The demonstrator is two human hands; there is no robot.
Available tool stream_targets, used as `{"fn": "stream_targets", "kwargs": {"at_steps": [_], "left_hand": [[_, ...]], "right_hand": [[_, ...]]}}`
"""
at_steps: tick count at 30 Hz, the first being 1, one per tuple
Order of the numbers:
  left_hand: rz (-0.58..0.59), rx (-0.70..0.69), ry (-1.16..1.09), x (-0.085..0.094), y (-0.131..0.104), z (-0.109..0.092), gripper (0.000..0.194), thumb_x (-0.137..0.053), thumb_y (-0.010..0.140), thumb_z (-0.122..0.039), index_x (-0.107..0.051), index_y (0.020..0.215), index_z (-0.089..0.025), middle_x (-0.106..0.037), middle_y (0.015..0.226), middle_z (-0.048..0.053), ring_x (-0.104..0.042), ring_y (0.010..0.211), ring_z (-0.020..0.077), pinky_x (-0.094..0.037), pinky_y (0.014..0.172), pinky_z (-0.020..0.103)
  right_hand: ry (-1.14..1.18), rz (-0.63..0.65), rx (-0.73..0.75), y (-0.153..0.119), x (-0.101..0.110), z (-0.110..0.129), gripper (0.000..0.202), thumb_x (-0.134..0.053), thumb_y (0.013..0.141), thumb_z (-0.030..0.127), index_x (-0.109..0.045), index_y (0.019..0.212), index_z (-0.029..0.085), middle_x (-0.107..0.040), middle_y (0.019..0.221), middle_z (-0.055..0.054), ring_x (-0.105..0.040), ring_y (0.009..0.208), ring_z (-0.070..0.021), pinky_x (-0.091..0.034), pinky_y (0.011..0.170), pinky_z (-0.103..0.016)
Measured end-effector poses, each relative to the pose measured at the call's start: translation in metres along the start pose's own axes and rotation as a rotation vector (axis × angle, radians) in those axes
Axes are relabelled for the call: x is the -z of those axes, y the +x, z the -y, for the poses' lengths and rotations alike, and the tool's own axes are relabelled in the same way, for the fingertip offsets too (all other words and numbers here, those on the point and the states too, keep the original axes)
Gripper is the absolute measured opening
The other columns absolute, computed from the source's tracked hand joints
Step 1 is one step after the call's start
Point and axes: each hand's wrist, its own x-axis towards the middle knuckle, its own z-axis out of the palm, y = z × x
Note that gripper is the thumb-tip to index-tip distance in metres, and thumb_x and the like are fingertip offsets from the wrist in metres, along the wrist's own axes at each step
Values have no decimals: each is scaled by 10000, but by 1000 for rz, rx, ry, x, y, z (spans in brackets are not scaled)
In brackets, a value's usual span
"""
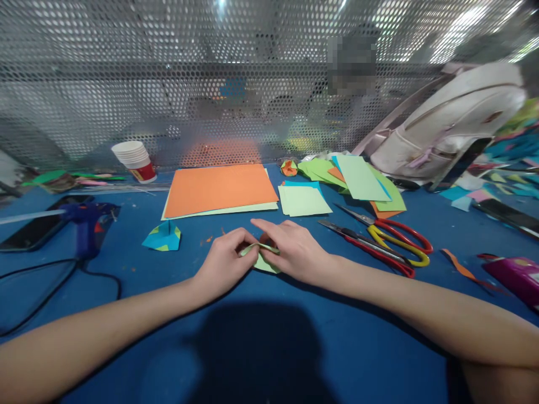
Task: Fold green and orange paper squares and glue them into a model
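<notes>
A small piece of light green paper, bent along its upper part, is between my two hands at the middle of the blue table. My left hand pinches its left side with thumb and fingers. On the other side, my right hand grips the paper's right edge, its index finger stretched out above. Part of the paper is hidden behind the fingers. To the left of my hands lies a folded blue and green paper piece. Beyond them are an orange sheet stack and a stack of pale green squares.
Two pairs of scissors lie right of my hands, near an orange strip. A blue glue gun with its cord stands left by a phone. Stacked cups, green sheets and a pale backpack line the perforated metal screen.
</notes>
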Motion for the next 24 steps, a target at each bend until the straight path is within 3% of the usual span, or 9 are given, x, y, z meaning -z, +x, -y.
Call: {"fn": "stream_targets", "kwargs": {"at_steps": [3, 6, 9, 11, 17, 24], "left_hand": [[-85, 188, -115, 2, 3, 1, 86, -537, 743, -219, -578, 697, -159, -552, 614, -26, -478, 567, 108, -364, 539, 226], [-168, 333, -271, 2, 6, 3, 97, -580, 710, -253, -569, 710, -157, -553, 608, -33, -483, 561, 105, -364, 539, 224], [-233, 420, -431, 0, 8, 5, 122, -618, 667, -243, -542, 712, -160, -554, 600, -43, -491, 555, 98, -365, 539, 218], [-258, 457, -504, -2, 7, 5, 133, -626, 649, -226, -525, 709, -163, -532, 579, -58, -469, 531, 86, -347, 520, 206], [-213, 503, -590, -5, 3, 1, 135, -607, 627, -175, -493, 699, -171, -527, 607, -58, -474, 532, 82, -359, 514, 203], [-53, 458, -676, -6, 3, -2, 247, -583, 664, -173, -594, 908, -140, -650, 859, 36, -596, 750, 155, -459, 694, 284]], "right_hand": [[223, -69, -89, 3, 5, 0, 431, -557, 802, 249, -481, 1212, 136, -661, 1021, -108, -613, 910, -218, -453, 811, -372], [554, -151, -273, 5, 9, 1, 374, -512, 833, 330, -481, 1169, 170, -608, 1097, -103, -576, 975, -191, -461, 814, -347], [789, -174, -424, 6, 6, 1, 448, -561, 797, 377, -434, 1180, 183, -557, 1159, -111, -562, 952, -177, -476, 752, -324], [876, -150, -470, 6, 0, 2, 490, -624, 742, 331, -424, 1164, 185, -576, 1103, -94, -571, 880, -159, -482, 712, -305], [834, -116, -482, 5, -9, 7, 231, -543, 744, 180, -507, 972, 171, -606, 853, -19, -571, 730, -129, -482, 661, -285], [734, -130, -405, 4, -8, 9, 288, -508, 757, 150, -507, 1045, 162, -616, 781, -16, -575, 691, -130, -488, 618, -272]]}}
